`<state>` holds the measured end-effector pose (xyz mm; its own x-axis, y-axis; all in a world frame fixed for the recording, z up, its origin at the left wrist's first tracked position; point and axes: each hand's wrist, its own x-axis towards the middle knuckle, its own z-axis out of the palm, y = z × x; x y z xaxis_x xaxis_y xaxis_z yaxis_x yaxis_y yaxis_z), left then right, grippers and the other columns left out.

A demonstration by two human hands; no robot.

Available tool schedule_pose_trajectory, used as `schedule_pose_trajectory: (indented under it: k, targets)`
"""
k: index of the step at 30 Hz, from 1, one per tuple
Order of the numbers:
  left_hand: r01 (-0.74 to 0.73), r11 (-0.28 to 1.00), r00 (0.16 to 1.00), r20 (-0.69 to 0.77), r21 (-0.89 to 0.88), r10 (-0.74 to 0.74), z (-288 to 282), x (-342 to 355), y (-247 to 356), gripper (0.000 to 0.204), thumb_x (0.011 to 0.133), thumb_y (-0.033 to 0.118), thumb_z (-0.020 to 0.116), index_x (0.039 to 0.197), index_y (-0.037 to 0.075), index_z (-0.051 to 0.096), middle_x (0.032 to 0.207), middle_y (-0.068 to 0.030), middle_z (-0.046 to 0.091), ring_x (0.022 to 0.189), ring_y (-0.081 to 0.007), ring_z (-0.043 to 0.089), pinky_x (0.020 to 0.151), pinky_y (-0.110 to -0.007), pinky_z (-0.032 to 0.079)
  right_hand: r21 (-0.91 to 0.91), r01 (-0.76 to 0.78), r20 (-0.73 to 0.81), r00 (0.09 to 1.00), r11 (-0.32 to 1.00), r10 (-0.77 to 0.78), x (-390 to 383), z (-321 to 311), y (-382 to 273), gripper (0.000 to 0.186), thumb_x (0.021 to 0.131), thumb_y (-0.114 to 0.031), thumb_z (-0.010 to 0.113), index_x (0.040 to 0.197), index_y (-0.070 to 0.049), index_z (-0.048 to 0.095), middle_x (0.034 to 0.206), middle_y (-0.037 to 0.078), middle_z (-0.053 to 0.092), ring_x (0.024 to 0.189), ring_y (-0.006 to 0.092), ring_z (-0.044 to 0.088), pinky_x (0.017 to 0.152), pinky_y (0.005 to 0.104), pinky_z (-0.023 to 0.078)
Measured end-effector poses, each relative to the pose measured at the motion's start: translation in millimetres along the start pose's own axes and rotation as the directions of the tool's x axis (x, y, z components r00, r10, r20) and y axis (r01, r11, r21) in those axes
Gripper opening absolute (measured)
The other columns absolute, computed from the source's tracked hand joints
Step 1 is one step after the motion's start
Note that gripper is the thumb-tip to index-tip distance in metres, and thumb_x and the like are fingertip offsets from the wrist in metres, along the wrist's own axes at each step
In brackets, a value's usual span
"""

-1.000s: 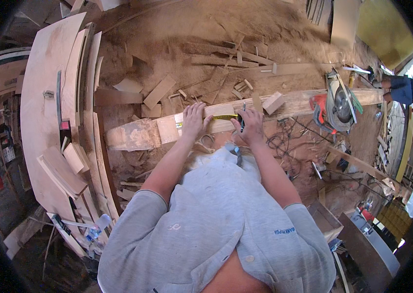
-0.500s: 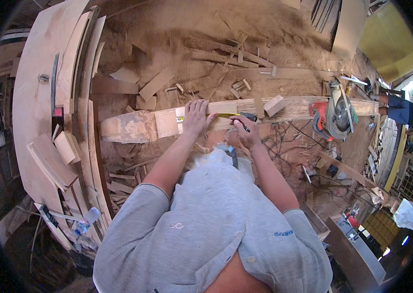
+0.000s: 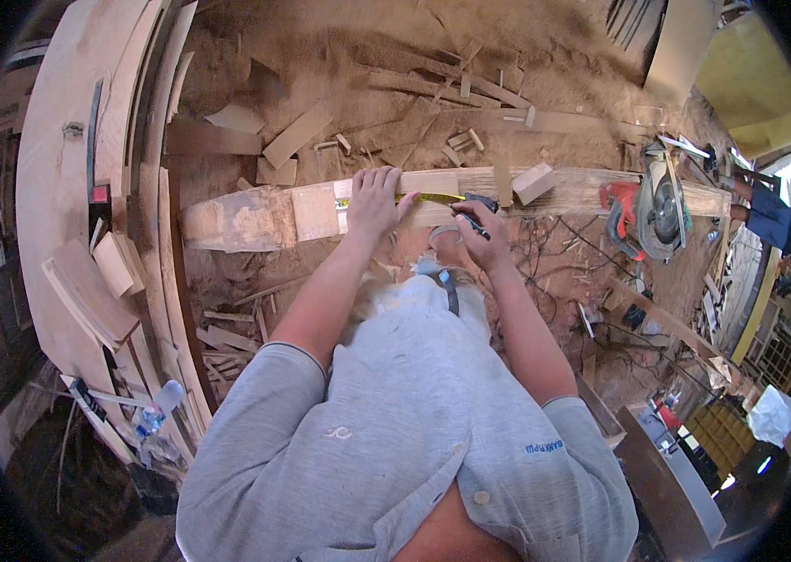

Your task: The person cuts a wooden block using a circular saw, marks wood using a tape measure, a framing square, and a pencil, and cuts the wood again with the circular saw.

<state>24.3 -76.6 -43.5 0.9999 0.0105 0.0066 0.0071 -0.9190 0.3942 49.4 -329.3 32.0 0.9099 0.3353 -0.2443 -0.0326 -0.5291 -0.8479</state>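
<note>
My left hand (image 3: pixel 375 201) rests on a pale board (image 3: pixel 311 215), fingers stretched flat across it at the near end of a yellow tape measure blade (image 3: pixel 433 197). The blade runs right to a black tape case (image 3: pixel 482 200) lying on the board. My right hand (image 3: pixel 487 236) is closed round a dark marker (image 3: pixel 470 222), just below the blade and case at the board's near edge. Right of them are a small wood block (image 3: pixel 533 183) and an upright-looking thin strip (image 3: pixel 502 178) across the board.
A red and grey circular saw (image 3: pixel 644 211) sits on the board's right part. Stacked sheets (image 3: pixel 77 281) stand at the left. Offcuts (image 3: pixel 297 131) litter the dirt floor beyond, and cables (image 3: pixel 564 262) lie below. Another person's shorts and leg (image 3: pixel 775 225) show at far right.
My right hand has come off the tape case and now holds the marker below it. My left hand stays on the board. The board sits slightly higher in view than before.
</note>
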Motion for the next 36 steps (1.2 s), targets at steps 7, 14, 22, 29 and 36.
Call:
schedule_pose_trajectory:
  k: [7, 14, 22, 29, 36]
  targets:
    - [-0.027, 0.994, 0.998, -0.065, -0.109, 0.02, 1, -2, -5, 0.059, 0.104, 0.048, 0.058, 0.145, 0.005, 0.057, 0.141, -0.012, 0.062, 0.138, -0.0283, 0.053, 0.123, -0.049, 0.032, 0.068, 0.123, 0.078, 0.989, 0.99, -0.128, 5, 32, -29, 0.03, 0.097, -0.017, 0.065, 0.122, -0.002, 0.072, 0.117, 0.02, 0.076, 0.107, 0.032, 0.075, 0.096, 0.0399, 0.058]
    - [-0.05, 0.861, 0.984, -0.17, -0.507, -0.043, 9, -2, -23, 0.052, 0.093, 0.012, 0.056, 0.144, 0.002, 0.056, 0.142, -0.0176, 0.061, 0.139, -0.036, 0.053, 0.132, -0.055, 0.025, 0.107, 0.132, 0.149, 0.978, 0.985, -0.147, 13, 63, -16, 0.03, 0.1, -0.014, 0.064, 0.125, 0.003, 0.069, 0.118, 0.016, 0.076, 0.111, 0.0229, 0.073, 0.099, 0.0355, 0.055]
    - [-0.103, 0.871, 0.955, -0.293, -0.481, -0.049, -9, -27, -29, 0.053, 0.083, 0.002, 0.061, 0.135, 0.002, 0.06, 0.136, -0.0218, 0.063, 0.141, -0.04, 0.053, 0.132, -0.059, 0.025, 0.056, 0.038, 0.19, 0.981, 0.998, -0.048, 14, 57, -29, 0.033, 0.097, -0.024, 0.066, 0.121, -0.002, 0.071, 0.113, 0.02, 0.076, 0.106, 0.0327, 0.074, 0.096, 0.0402, 0.056]
    - [-0.197, 0.871, 0.971, -0.212, -0.45, 0.11, -15, -29, -31, 0.024, 0.091, 0.006, 0.068, 0.114, 0.003, 0.059, 0.147, -0.0156, 0.056, 0.144, -0.0427, 0.05, 0.132, -0.06, 0.026, 0.081, 0.081, 0.15, 0.984, 0.993, -0.092, 13, 57, -28, 0.031, 0.099, -0.023, 0.065, 0.121, -0.001, 0.071, 0.112, 0.02, 0.076, 0.107, 0.0317, 0.074, 0.096, 0.0391, 0.056]
    - [-0.227, 0.891, 0.973, -0.131, -0.393, 0.19, -7, -21, -43, 0.021, 0.095, 0.012, 0.071, 0.112, 0.006, 0.061, 0.143, -0.0132, 0.059, 0.145, -0.0392, 0.049, 0.131, -0.06, 0.029, -0.129, 0.211, 0.023, 0.977, 0.969, -0.21, 15, 44, -28, 0.027, 0.099, -0.022, 0.07, 0.117, -0.002, 0.073, 0.113, 0.017, 0.075, 0.114, 0.0331, 0.07, 0.106, 0.0433, 0.05]
